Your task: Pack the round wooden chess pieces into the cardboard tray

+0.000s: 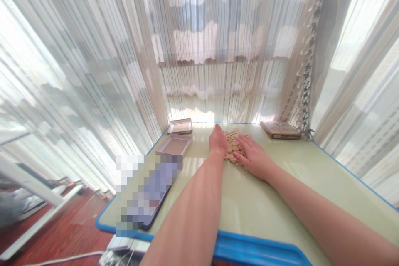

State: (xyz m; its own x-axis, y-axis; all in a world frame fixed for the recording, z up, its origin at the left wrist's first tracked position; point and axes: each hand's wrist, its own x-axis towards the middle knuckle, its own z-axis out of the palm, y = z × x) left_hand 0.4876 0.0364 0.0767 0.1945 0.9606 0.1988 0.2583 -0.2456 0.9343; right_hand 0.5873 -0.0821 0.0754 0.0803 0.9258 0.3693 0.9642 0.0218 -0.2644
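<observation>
A heap of round wooden pieces point(235, 148), which look like Chinese chess pieces, lies on the pale green table in front of me. Along the heap's left side my left hand point(218, 141) stands on edge, palm turned toward the pieces. Its fingers are mostly hidden, though it appears open and cupped. My right hand point(254, 156) is open, palm down, its stretched fingers resting over the heap's right side. Several pieces show between the two hands, with faint marks on some faces. Others are covered by my fingers.
Left of the heap lie two shallow open box parts, a farther tray point(180, 126) and a nearer tray point(173, 145). A phone-like slab point(158, 191), partly pixelated, lies nearer me. A flat brown box point(280, 129) sits far right. The table has a blue rim point(258, 247); curtains point(199, 50) hang behind.
</observation>
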